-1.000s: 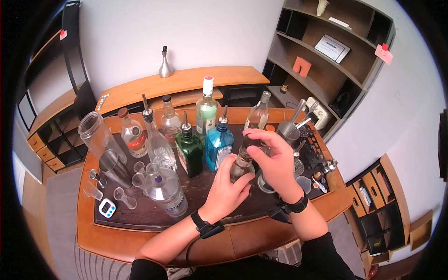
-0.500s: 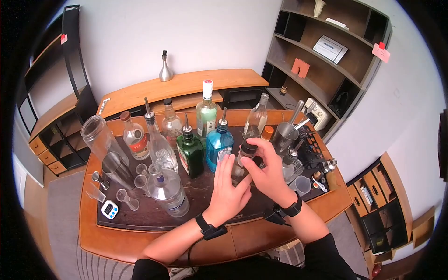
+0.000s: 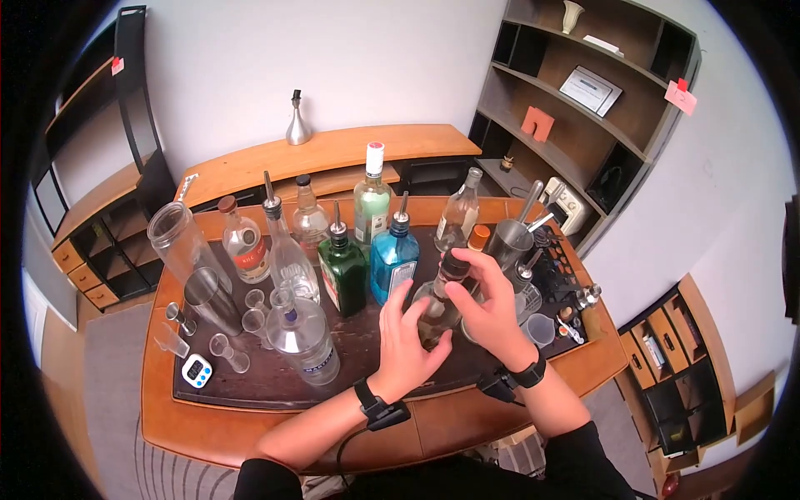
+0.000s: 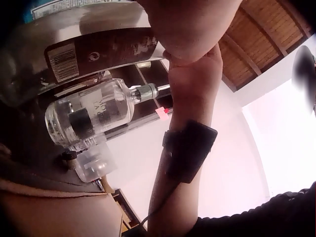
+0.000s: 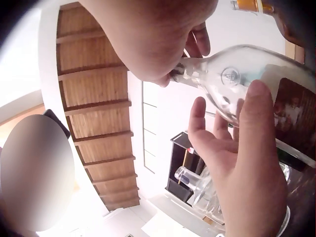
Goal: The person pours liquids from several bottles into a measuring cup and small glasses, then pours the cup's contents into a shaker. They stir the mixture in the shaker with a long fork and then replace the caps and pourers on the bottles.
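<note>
A clear bottle with a dark cap (image 3: 454,262) stands between both hands, near the middle of the table. My left hand (image 3: 406,350) is around its lower left side, fingers bent and spread, thumb towards the front. In the right wrist view the left thumb touches the clear bottle (image 5: 232,74) near its dark label. My right hand (image 3: 492,317) pinches the capped top with thumb and fingers, its fingertips partly hidden. The left wrist view shows the bottle's label (image 4: 106,54) up close.
Left of the hands stand a blue bottle (image 3: 394,262), a green bottle (image 3: 342,275) and a large clear bottle (image 3: 306,342). Small glasses, a shaker tin (image 3: 212,300) and a timer (image 3: 197,371) are at the left. A metal cup (image 3: 508,243) with tools stands at the right.
The left fingers, straighter and closer together half a second ago, are now bent and spread, showing more of the bottle. The right hand stays at the cap, lower than a second ago.
</note>
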The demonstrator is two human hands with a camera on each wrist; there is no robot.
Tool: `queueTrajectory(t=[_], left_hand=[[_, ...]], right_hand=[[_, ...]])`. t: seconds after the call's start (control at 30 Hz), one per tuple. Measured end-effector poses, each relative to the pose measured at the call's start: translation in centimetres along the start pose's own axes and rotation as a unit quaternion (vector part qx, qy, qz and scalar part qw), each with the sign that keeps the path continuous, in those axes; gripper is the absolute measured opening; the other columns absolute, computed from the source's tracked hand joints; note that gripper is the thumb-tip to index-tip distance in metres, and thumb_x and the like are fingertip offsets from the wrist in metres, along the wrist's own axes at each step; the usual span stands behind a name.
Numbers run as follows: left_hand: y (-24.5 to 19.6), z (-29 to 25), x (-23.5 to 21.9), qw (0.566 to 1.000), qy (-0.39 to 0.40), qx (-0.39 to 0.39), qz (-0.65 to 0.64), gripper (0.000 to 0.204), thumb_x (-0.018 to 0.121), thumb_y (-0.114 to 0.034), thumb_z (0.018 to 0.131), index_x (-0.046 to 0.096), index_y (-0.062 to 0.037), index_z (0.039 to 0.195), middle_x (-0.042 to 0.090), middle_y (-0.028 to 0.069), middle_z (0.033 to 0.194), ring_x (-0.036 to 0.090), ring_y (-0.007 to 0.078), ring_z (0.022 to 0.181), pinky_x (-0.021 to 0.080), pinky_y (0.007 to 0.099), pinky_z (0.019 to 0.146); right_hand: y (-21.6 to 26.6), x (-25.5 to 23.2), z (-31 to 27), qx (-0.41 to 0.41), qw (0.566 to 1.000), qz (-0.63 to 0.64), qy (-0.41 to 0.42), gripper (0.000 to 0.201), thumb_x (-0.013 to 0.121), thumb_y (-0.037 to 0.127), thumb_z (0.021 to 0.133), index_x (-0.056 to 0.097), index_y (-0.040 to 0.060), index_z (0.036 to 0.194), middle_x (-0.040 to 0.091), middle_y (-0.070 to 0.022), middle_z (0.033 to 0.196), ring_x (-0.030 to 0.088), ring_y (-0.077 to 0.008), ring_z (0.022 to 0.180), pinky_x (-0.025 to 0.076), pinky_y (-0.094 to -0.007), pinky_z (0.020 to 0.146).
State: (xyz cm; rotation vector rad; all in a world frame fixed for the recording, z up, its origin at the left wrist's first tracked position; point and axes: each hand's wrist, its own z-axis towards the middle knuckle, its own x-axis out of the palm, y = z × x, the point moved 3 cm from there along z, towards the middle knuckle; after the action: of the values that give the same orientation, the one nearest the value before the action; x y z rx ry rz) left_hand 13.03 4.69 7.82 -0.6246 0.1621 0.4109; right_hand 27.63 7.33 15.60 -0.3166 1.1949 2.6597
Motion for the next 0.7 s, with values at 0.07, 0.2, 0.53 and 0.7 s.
queueTrajectory(t=[0.07,0.2,0.53,0.7], left_hand=[[0.34,-0.31,0.4,0.999,0.032,-0.022,-0.002,0.082,0.082,-0.015,0.074,0.037,-0.0054,0.142,0.038,0.0266,0.147,0.043,0.047,0.131,0.037,0.0535,0.108],[0.76,-0.56,0.85,0.998,0.053,-0.036,-0.013,0.088,0.082,-0.017,0.076,0.033,-0.0037,0.148,0.04,0.025,0.147,0.045,0.0441,0.131,0.037,0.0511,0.108],[0.71,-0.51,0.72,0.998,0.057,-0.031,0.001,0.09,0.082,-0.017,0.076,0.031,-0.0029,0.149,0.041,0.0245,0.146,0.047,0.0431,0.129,0.039,0.0504,0.106],[0.83,-0.47,0.81,0.998,0.058,-0.029,-0.001,0.09,0.082,-0.017,0.076,0.031,-0.0034,0.149,0.041,0.0246,0.146,0.047,0.0434,0.128,0.039,0.0507,0.106]], right_hand=[[-0.33,0.17,-0.18,0.002,1.0,-0.002,0.013,0.047,0.074,0.003,0.088,0.057,0.0025,0.132,0.066,-0.0084,0.115,0.061,-0.0151,0.097,0.05,-0.0302,0.087],[-0.8,0.41,-0.3,0.014,0.995,0.093,-0.017,0.056,0.07,0.002,0.092,0.044,0.0017,0.141,0.063,-0.01,0.121,0.059,-0.0154,0.106,0.047,-0.0307,0.094],[-0.91,0.68,-0.5,0.023,0.993,0.115,0.003,0.062,0.07,-0.001,0.091,0.038,0.0019,0.144,0.063,-0.0106,0.122,0.06,-0.0158,0.108,0.046,-0.0317,0.097],[0.03,0.19,0.21,0.048,0.997,0.034,0.056,0.075,0.074,0.002,0.088,0.032,0.0034,0.15,0.064,-0.0116,0.121,0.063,-0.0185,0.111,0.048,-0.0335,0.098]])
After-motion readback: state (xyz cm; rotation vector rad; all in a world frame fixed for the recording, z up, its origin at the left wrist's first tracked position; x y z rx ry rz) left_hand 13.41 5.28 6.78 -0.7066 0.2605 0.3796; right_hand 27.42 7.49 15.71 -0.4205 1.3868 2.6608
